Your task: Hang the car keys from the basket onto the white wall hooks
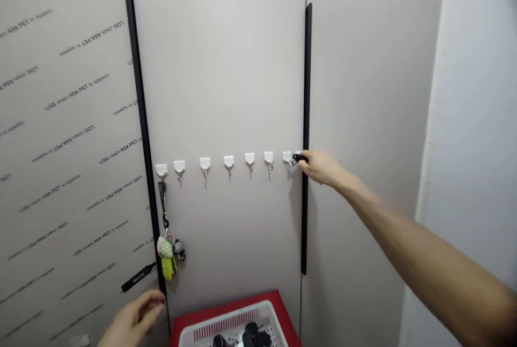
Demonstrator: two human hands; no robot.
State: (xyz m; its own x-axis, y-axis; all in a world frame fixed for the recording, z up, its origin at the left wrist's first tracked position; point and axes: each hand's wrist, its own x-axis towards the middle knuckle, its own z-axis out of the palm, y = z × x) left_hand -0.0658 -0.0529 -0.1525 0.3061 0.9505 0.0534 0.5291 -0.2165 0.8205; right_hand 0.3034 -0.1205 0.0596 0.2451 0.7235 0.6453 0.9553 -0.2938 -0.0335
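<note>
Head view. We look at a pale cabinet door with a row of white hooks across it.

The right hand is stretched out to the right end of the row. Its grip is pinched narrow on a small black fob, held at the last hook, just beside the right black handle strip.

The left hand is low by the left handle strip. Its grip is loose, with fingers half curled and nothing seen in it. A black tag is just above it.

A key bunch hangs from the leftmost hook.

Below, a white basket sits on a red stand with dark items inside.
</note>
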